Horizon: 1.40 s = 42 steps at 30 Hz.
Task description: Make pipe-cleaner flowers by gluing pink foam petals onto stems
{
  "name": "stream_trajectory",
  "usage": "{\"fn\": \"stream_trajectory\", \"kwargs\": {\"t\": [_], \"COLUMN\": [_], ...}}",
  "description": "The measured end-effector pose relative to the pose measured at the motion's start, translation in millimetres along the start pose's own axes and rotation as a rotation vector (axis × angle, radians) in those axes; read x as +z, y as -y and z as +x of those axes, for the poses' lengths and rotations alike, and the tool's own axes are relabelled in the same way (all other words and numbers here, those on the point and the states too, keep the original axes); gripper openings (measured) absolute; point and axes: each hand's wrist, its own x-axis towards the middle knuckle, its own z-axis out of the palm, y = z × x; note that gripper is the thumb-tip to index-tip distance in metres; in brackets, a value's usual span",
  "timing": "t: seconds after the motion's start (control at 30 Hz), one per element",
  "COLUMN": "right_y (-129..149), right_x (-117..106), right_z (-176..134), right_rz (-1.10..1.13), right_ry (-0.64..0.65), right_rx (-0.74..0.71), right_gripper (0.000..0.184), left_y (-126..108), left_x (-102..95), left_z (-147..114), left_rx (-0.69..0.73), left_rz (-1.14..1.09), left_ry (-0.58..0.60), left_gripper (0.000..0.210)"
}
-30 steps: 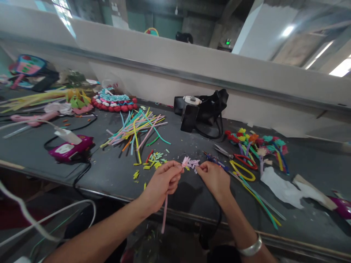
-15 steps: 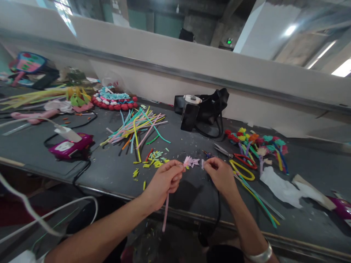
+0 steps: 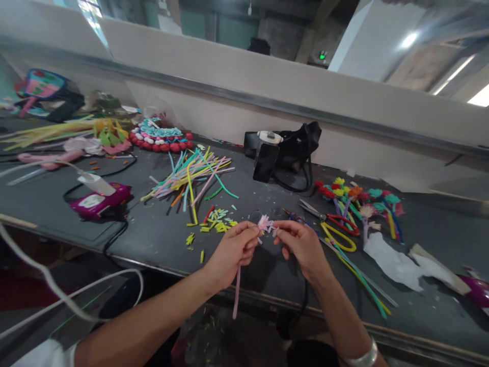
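My left hand (image 3: 237,250) is closed in a pinch around a pink chenille stem (image 3: 237,295), whose tail hangs down past the table edge. At its upper end, beyond the fingertips, sits a fluffy pink flower head (image 3: 264,223) of short pieces. My right hand (image 3: 300,244) comes in from the right, thumb and forefinger pinched on a small pale pink piece (image 3: 275,231) beside the flower head. Left of my hands lie short yellow and green cut pieces (image 3: 217,224). A glue gun or similar tool near my right fingers is partly hidden, so I cannot tell its kind.
Red-handled scissors (image 3: 340,221) and a yellow loop (image 3: 346,244) lie right of my hand, before finished flowers (image 3: 359,196). Long chenille stems (image 3: 191,178) are heaped left. A black bag (image 3: 294,153), phone (image 3: 266,163), purple power strip (image 3: 101,201) and white paper (image 3: 389,260) are around.
My right hand has moved left, bringing its pink piece up to the flower head. My left hand has shifted slightly right with the stem.
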Motion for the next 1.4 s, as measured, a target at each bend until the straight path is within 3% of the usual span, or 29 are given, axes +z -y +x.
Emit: {"fn": "stream_trajectory", "kwargs": {"t": [0.13,0.33,0.57,0.87,1.13,1.4], "right_y": [0,-1,3,1,6,8], "right_x": [0,-5,1,5,6,5], "right_z": [-1,-1,-9,-13,-19,-22], "right_rz": [0.013,-0.171,-0.025,0.119,-0.170,-0.205], "right_ry": [0.008,-0.031,0.063,0.006,-0.087,-0.067], "right_rx": [-0.011,-0.164,-0.106,-0.067,-0.362,-0.424], "right_gripper": [0.033,0.023,0.025,0.025,0.012,0.011], "left_y": [1,0,0,1,1,4], "left_x": [-1.7,-1.8,-1.4,-3.3,-0.7,-1.4], "left_z": [0,0,-1,1,-2,-4], "left_rx": [-0.007,-0.014,-0.032,-0.041,-0.090,-0.072], "left_rz": [-0.001,0.000,0.003,-0.058,-0.007,0.030], "left_ry": [0.005,0.002,-0.020,0.032,0.011,0.025], "left_gripper": [0.021,0.019,0.019,0.024,0.019,0.020]}}
